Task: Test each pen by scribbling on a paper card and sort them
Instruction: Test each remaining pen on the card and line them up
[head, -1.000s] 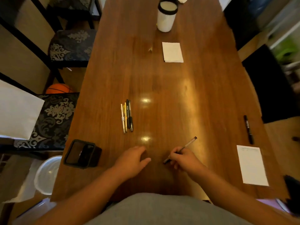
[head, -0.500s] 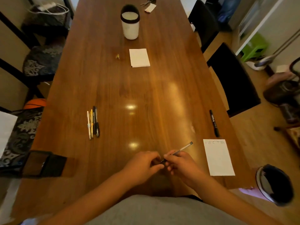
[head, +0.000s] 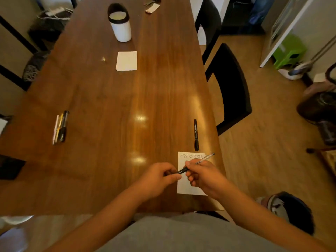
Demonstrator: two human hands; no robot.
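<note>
My right hand (head: 203,174) holds a thin pen (head: 205,159) by its barrel, just above a white paper card (head: 183,186) near the table's right front edge. My left hand (head: 158,177) pinches the pen's black cap end (head: 182,170). A line of scribbled loops runs along the card's top edge. A black marker (head: 196,134) lies on the table just beyond the card. A small group of pens (head: 60,127), white, yellow and black, lies side by side at the table's left.
A white cup with a black rim (head: 121,24) stands at the far middle of the wooden table (head: 112,99), with a blank white card (head: 126,60) in front of it. A black chair (head: 231,88) stands to the right. A dark box (head: 9,169) sits at the left edge.
Both hands have moved right with the pen, from the bare table front to over the paper card. My left hand has closed onto the pen's cap end.
</note>
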